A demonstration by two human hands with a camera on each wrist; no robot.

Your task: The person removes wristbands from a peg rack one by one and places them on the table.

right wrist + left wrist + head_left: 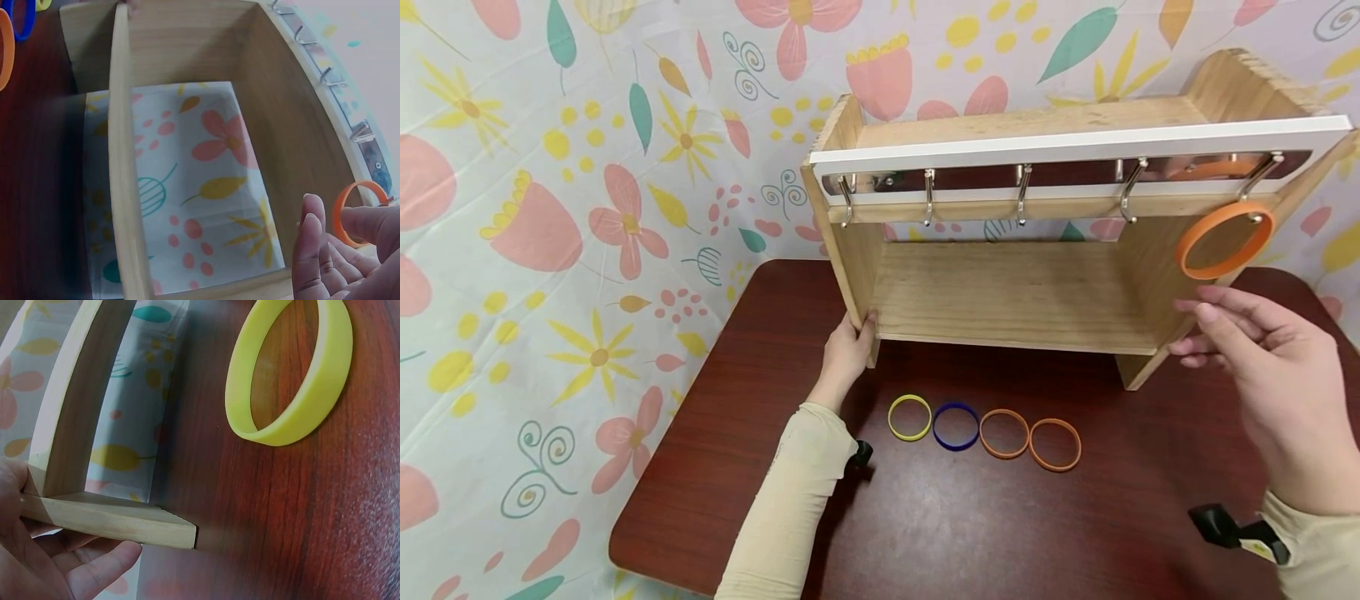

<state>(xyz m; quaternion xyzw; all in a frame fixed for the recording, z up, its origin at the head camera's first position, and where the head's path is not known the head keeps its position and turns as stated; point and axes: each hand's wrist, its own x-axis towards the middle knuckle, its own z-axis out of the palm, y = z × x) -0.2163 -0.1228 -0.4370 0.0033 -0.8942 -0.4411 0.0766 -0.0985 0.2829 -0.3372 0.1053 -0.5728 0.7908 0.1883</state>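
A wooden shelf [1011, 292] with a row of metal hooks [1022, 198] along its upper front stands on the table. My left hand [844, 354] grips the foot of its left side panel [125, 522], thumb in front and fingers behind. From the rightmost hook hangs an orange silicone wristband [1183, 250]. Just below that band is my right hand [1273, 358], its fingers loosely bent with nothing between them. In the right wrist view the thumb overlaps the hanging band [338, 215].
On the dark red table [730, 433], in front of the shelf, a yellow wristband [910, 439], a blue one [956, 448] and two orange ones [1003, 456] lie in a row. A flower-patterned cloth [647, 150] hangs behind the table. The other hooks carry no bands.
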